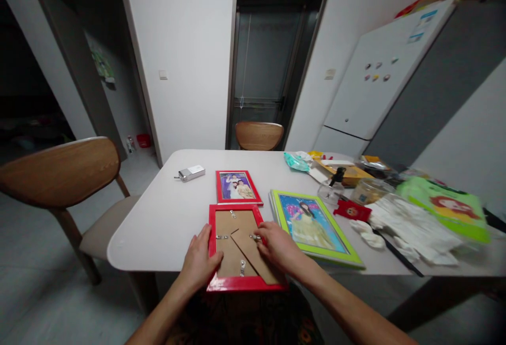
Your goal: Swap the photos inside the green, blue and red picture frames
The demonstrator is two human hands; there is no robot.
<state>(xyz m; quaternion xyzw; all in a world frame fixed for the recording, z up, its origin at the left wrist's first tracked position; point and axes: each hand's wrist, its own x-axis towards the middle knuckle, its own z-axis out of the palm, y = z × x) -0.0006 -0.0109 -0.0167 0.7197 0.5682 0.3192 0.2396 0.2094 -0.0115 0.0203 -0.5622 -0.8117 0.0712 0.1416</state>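
Note:
A red picture frame (pixel 214 283) lies face down at the table's near edge, its brown backing board (pixel 226 247) and folded stand (pixel 253 260) showing. Metal clips sit on each side of the backing. My left hand (pixel 200 260) grips the left side, thumb over the border near the lower left. My right hand (pixel 276 245) is closed at the right side, its fingertips at the right clip (pixel 255 237); part of that side is hidden under it. Just beyond lies another red picture frame (pixel 259 200), face up with a photo. A green picture frame (pixel 351 262) lies to the right, photo up.
A silver box-like object (pixel 192 173) lies at the table's far left. Crowding the right side are a clear bottle with black pump (pixel 336 179), white tissues (pixel 411 224), a black-handled tool (pixel 399 258) and a green bag (pixel 443 203). Wooden chairs stand left (pixel 59 174) and beyond (pixel 259 135).

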